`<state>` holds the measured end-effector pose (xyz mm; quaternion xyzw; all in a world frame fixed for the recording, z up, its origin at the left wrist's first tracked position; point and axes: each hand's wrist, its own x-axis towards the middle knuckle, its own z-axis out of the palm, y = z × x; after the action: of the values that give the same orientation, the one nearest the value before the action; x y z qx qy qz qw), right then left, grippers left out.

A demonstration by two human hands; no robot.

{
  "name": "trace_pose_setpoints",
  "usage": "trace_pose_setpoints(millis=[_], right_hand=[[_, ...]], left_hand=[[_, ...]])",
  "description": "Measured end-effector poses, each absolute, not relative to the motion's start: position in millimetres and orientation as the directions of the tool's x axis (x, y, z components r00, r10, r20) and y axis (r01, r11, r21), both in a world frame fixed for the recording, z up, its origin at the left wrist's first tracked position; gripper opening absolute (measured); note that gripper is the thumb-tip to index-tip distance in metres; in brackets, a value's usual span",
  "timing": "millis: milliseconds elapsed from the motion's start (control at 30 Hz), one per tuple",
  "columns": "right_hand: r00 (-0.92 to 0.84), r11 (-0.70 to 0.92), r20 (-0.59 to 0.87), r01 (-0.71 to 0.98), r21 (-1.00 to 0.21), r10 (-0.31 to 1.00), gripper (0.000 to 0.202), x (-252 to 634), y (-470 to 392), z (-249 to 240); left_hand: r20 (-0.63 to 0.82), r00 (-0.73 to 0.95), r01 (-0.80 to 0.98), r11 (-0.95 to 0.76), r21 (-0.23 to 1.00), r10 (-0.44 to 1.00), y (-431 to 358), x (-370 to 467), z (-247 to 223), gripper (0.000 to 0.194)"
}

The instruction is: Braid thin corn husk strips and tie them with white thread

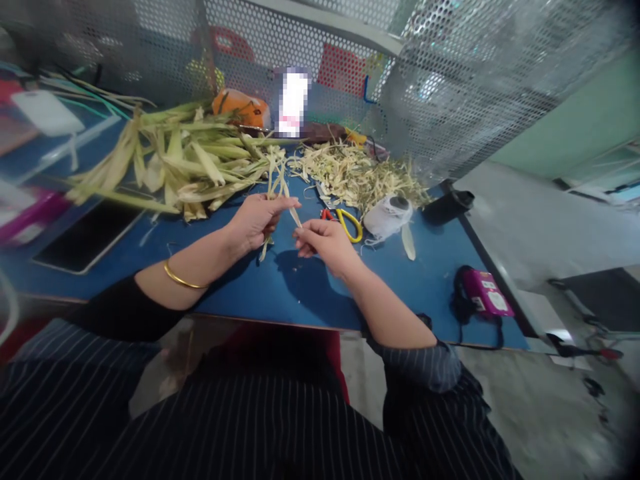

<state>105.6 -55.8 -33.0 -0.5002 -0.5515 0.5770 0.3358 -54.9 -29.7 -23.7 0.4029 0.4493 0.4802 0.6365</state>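
Note:
Over the blue table's front part, my left hand (259, 220) is closed round a small bunch of pale husk strips (277, 170) whose ends stick out above and below the fist. A single pale strip (295, 217) runs from the left thumb to my right hand (323, 241), which pinches its lower end. Just beyond the right hand lie scissors with red and yellow handles (356, 230). Beside them a spool of white thread (389, 219) rests on its side. Left of the hands is a heap of long dry corn husks (200, 157); shredded husk pieces (355, 170) are piled behind the right hand.
A phone (90, 233) lies on the table at the left. A black cylinder (449, 205) and a purple box (485, 293) with a black cord sit toward the right edge. A perforated metal screen (280, 37) closes off the back, with an orange packet (241, 108) against it.

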Motion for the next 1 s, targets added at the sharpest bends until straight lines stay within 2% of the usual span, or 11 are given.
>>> trace_pose_setpoints(millis=[133, 300, 500, 567, 700, 900, 1000], right_hand=[[-0.296, -0.11, -0.132, 0.091, -0.99, 0.946, 0.021, 106, -59, -39], [-0.284, -0.062, -0.063, 0.014, -0.998, 0.957, 0.015, 105, -62, -42], [-0.235, -0.082, -0.093, 0.054, -0.995, 0.968, 0.015, 106, -57, -47], [-0.25, -0.076, -0.089, 0.061, -0.995, 0.964, 0.016, 106, -58, -46], [-0.276, -0.021, -0.032, 0.043, -0.999, 0.961, 0.018, 107, -59, -45], [-0.215, 0.033, 0.021, 0.054, -0.998, 0.976, 0.016, 108, -57, -47], [-0.199, 0.034, 0.025, 0.043, -0.998, 0.98, 0.017, 109, -56, -47]], left_hand=[[-0.195, 0.135, -0.326, 0.229, 0.917, 0.972, -31, -53, -23, 0.017], [-0.22, 0.243, -0.459, 0.311, 0.832, 0.945, -27, -54, -22, 0.014], [-0.229, 0.275, -0.383, 0.325, 0.865, 0.934, -30, -49, -23, 0.01], [-0.208, 0.262, -0.371, 0.297, 0.88, 0.942, -32, -46, -24, 0.015], [-0.209, 0.207, -0.446, 0.283, 0.849, 0.956, -31, -41, -25, 0.029], [-0.193, 0.266, -0.548, 0.313, 0.776, 0.945, -31, -43, -22, 0.021], [-0.195, 0.288, -0.538, 0.327, 0.777, 0.937, -33, -43, -20, 0.026]])
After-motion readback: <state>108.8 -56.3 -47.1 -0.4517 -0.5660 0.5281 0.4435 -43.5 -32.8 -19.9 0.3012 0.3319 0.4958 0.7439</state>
